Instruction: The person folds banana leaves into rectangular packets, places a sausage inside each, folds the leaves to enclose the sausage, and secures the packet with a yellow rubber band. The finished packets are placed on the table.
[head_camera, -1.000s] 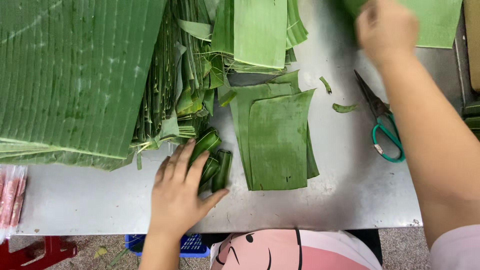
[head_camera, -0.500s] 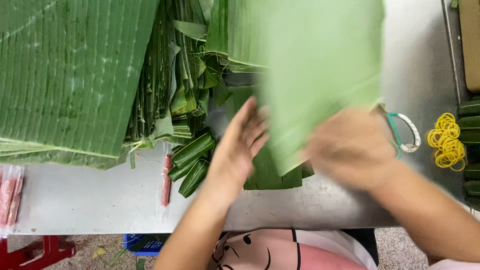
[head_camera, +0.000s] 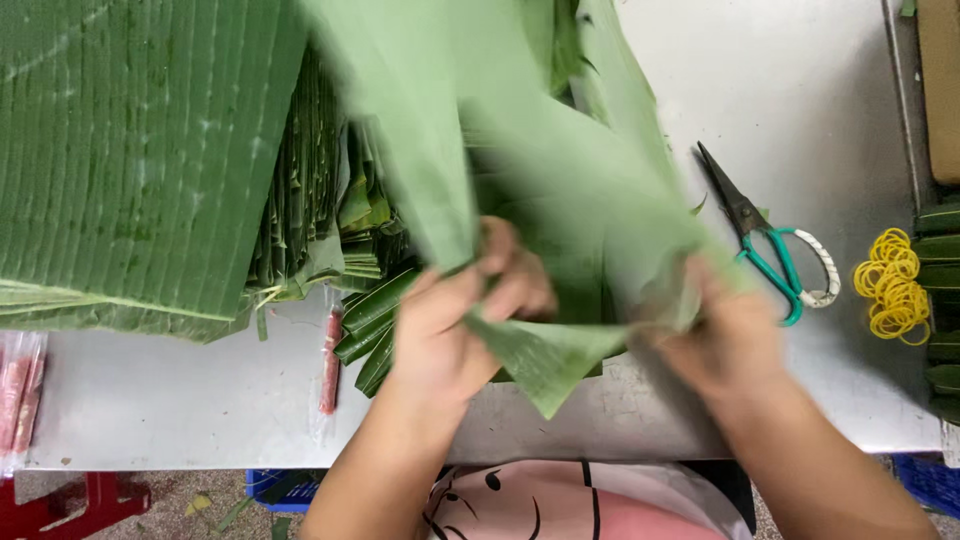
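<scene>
A pale tabletop is seen from above, with a strip of gritty floor along its near edge. Nearest, a light green leaf piece is held up over the front edge: the left hand is closed in a pinching grip on its lower fold, and the right hand is closed on its right edge. For a clean fold, both edges are best kept taut and level, since the leaf is blurred and loose. Beside the left hand lie small rolled green bundles and a thin pink stick. Farther right, green-handled scissors and yellow rubber bands are laid. Farthest left, a large stack of banana leaves is piled.
</scene>
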